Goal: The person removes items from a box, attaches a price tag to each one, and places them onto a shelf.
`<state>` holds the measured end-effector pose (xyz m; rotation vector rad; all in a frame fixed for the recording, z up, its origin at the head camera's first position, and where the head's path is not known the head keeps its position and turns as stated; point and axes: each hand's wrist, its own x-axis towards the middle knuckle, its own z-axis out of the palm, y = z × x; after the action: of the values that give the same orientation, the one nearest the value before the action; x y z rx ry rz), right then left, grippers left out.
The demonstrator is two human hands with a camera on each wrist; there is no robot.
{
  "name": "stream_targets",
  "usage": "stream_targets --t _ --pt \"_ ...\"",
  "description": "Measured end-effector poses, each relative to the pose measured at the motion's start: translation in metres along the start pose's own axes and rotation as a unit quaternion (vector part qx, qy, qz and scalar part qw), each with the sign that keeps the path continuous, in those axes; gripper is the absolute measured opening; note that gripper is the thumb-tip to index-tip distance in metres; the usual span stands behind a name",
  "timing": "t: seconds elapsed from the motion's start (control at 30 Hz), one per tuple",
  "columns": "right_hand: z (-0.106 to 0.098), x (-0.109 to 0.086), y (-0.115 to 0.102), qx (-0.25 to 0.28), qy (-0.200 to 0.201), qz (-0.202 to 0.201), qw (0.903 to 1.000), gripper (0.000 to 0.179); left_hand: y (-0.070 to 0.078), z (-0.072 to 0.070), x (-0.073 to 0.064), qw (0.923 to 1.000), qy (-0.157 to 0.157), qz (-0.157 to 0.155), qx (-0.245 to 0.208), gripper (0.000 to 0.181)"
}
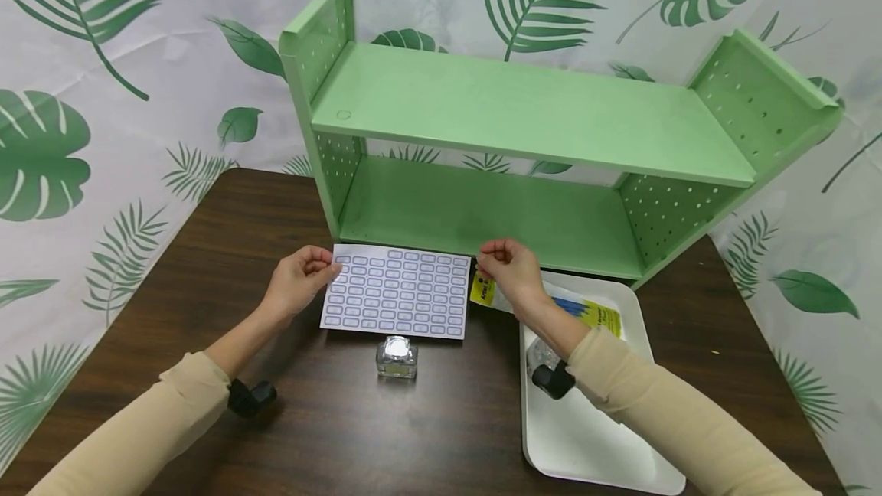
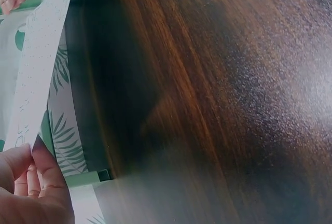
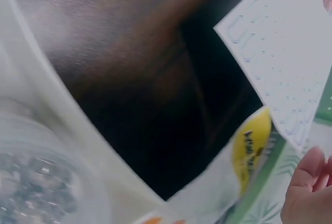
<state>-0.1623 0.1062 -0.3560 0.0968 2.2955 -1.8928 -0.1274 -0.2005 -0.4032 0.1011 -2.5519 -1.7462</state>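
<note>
My left hand (image 1: 296, 282) pinches the upper left corner of a white sheet of labels (image 1: 396, 293), thumb in front. Rows of small blue-outlined rectangles cover the sheet, with a gap at the top left. In the left wrist view the sheet (image 2: 44, 63) slants up from my thumb and fingers (image 2: 49, 182). By the upper right corner is my right hand (image 1: 513, 274), its fingers loosely bent. The right wrist view has its thumb (image 3: 306, 172) close beside the sheet's corner, with nothing seen in its grasp. A small glass jar (image 1: 396, 358) stands below the sheet.
Behind the sheet stands a green two-level metal shelf (image 1: 524, 109), a faint label outline (image 1: 343, 115) on its upper board. At right, a white tray (image 1: 592, 442) bears a yellow and blue packet (image 1: 599, 316) and a clear tub of shiny pieces (image 3: 36, 187). The table (image 1: 331, 435) is dark wood.
</note>
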Motion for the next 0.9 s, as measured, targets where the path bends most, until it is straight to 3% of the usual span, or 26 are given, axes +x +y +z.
stream_targets --t 0.33,0.57,0.7,0.9 --pt "0.019 0.003 -0.012 -0.019 -0.007 -0.056 0.9982 0.018 0.003 0.004 -0.001 1.0 0.0 0.002 -0.004 0.017" --pt "0.036 0.003 -0.012 -0.059 -0.04 -0.105 0.992 0.019 0.004 0.005 -0.002 1.0 0.0 0.01 -0.001 0.017" --pt "0.046 0.005 -0.014 -0.106 -0.054 -0.14 0.983 0.019 0.004 0.006 -0.002 0.9999 -0.002 0.012 0.002 0.017" --pt "0.057 0.012 -0.013 -0.179 -0.074 -0.199 0.9606 0.017 0.006 0.007 -0.002 0.9999 -0.003 0.01 -0.001 0.018"
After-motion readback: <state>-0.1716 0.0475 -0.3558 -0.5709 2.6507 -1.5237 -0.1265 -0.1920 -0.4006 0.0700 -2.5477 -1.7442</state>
